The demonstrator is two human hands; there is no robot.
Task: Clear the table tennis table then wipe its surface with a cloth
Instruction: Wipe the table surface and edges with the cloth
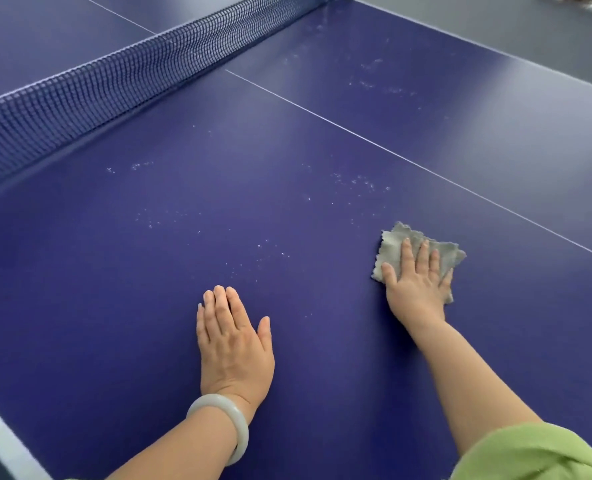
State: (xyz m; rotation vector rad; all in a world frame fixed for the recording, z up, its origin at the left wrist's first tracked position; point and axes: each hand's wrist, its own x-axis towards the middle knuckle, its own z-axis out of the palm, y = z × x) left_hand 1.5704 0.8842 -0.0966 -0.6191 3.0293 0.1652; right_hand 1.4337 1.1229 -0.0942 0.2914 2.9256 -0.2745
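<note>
The blue table tennis table (149,306) fills the view. A small grey cloth (396,245) lies flat on it at the right of centre. My right hand (417,282) presses on the cloth with straight, spread fingers. My left hand (234,344) rests flat on the bare surface, fingers straight and together, a pale bangle on its wrist. White specks and smudges (355,181) dot the surface ahead of both hands.
The dark blue net (121,77) runs across the upper left. A thin white centre line (391,150) crosses diagonally on the right. The white side line (0,441) marks the near left edge. Grey floor (495,19) lies beyond the far edge.
</note>
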